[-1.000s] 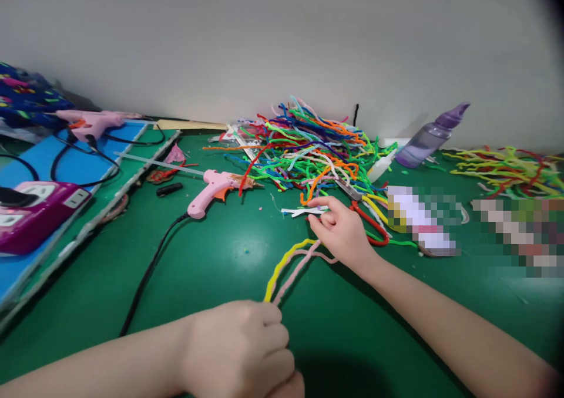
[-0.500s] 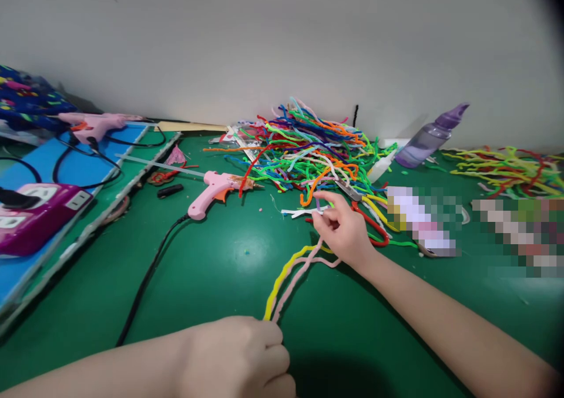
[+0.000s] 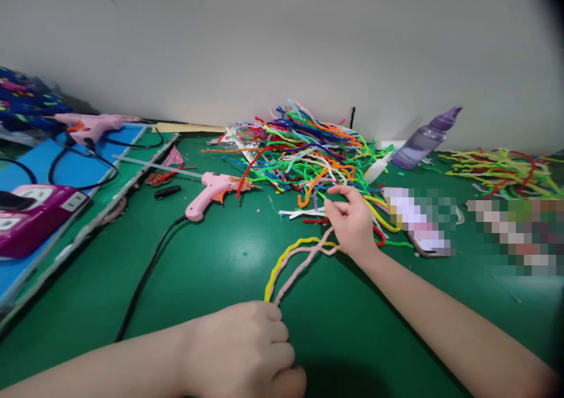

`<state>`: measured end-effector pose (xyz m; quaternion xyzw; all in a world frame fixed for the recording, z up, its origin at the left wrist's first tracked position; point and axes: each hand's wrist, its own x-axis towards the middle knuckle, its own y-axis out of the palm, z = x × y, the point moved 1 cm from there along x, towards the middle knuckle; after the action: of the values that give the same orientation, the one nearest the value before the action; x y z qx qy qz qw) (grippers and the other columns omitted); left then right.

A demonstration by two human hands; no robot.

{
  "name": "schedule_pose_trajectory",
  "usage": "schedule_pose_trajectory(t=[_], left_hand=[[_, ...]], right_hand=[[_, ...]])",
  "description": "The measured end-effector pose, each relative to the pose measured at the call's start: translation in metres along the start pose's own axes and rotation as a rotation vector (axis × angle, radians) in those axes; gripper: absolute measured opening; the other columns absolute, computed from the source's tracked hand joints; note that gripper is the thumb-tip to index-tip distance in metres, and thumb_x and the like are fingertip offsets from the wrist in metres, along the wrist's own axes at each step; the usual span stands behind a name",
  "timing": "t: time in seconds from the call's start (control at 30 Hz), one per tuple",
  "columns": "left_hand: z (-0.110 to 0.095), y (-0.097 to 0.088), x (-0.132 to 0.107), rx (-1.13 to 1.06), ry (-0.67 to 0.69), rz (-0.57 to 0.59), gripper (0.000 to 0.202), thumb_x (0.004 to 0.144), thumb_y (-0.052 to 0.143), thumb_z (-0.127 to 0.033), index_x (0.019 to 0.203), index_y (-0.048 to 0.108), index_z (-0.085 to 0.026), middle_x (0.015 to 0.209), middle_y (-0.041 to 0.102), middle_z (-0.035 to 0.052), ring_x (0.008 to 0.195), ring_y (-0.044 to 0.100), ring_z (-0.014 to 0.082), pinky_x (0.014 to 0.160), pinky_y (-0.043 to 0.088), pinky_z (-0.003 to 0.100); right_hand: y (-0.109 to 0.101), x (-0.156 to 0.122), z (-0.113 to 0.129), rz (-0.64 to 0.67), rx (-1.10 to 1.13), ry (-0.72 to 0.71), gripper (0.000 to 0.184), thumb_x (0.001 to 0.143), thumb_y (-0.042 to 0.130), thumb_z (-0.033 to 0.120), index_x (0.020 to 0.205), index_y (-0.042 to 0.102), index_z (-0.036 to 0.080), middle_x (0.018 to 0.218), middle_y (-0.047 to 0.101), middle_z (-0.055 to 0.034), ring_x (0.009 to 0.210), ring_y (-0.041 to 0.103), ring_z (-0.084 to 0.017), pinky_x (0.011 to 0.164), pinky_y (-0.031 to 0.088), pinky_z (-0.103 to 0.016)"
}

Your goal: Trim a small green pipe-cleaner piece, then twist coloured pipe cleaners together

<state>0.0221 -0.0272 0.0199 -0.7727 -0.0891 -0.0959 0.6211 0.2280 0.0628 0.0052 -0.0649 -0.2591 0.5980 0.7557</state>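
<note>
Yellow pipe cleaner [image 3: 282, 259] and pink pipe cleaner [image 3: 299, 269], side by side, curving across green table
</note>
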Motion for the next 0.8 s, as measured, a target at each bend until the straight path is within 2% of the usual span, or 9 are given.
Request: schedule_pose_trajectory(t=[0.17,0.3,0.47,0.7,0.8], left_hand=[[-0.003,0.0,-0.005,-0.048,0.036,-0.065,0.027,0.082,0.056,-0.021,0.055,0.05,-0.017,0.048,0.045,-0.0008,0.045,0.034,0.0119,0.043,0.032,0.028],[-0.003,-0.003,-0.007,-0.045,0.027,-0.084,0.028,0.071,0.069,-0.026,0.053,0.049,-0.017,0.051,0.045,-0.0005,0.046,0.028,0.0118,0.042,0.032,0.028],[-0.003,-0.004,-0.007,-0.039,0.012,-0.1,0.031,0.076,0.064,-0.027,0.052,0.048,-0.017,0.051,0.043,-0.0002,0.046,0.029,0.0122,0.043,0.034,0.027],[-0.006,-0.001,-0.01,-0.068,0.065,-0.198,0.025,0.069,0.068,-0.021,0.053,0.049,-0.016,0.05,0.041,-0.0013,0.047,0.025,0.0117,0.044,0.036,0.026],[-0.006,0.001,-0.012,-0.056,0.062,-0.224,0.025,0.072,0.065,-0.02,0.053,0.049,-0.017,0.051,0.041,-0.0012,0.046,0.026,0.0117,0.044,0.035,0.026]], right_hand=[[0.003,0.0,-0.004,0.071,-0.12,-0.068,0.008,0.08,0.053,0.022,0.088,0.052,0.02,0.042,0.023,0.0126,0.038,0.023,-0.006,0.044,0.026,-0.019],[0.003,-0.002,-0.009,0.109,-0.292,-0.195,0.007,0.081,0.05,0.019,0.087,0.054,0.019,0.043,0.027,0.0116,0.039,0.028,-0.006,0.047,0.027,-0.02],[0.003,-0.001,-0.013,0.128,-0.462,-0.343,0.009,0.08,0.048,0.014,0.082,0.056,0.018,0.044,0.033,0.01,0.041,0.034,-0.007,0.052,0.031,-0.02],[0.004,-0.003,-0.011,0.147,-0.503,-0.413,0.013,0.079,0.047,0.013,0.083,0.058,0.018,0.043,0.038,0.0091,0.041,0.035,-0.008,0.053,0.033,-0.021],[0.004,-0.003,-0.011,0.155,-0.498,-0.409,0.013,0.078,0.047,0.013,0.082,0.058,0.018,0.043,0.039,0.0091,0.04,0.035,-0.008,0.054,0.033,-0.02]])
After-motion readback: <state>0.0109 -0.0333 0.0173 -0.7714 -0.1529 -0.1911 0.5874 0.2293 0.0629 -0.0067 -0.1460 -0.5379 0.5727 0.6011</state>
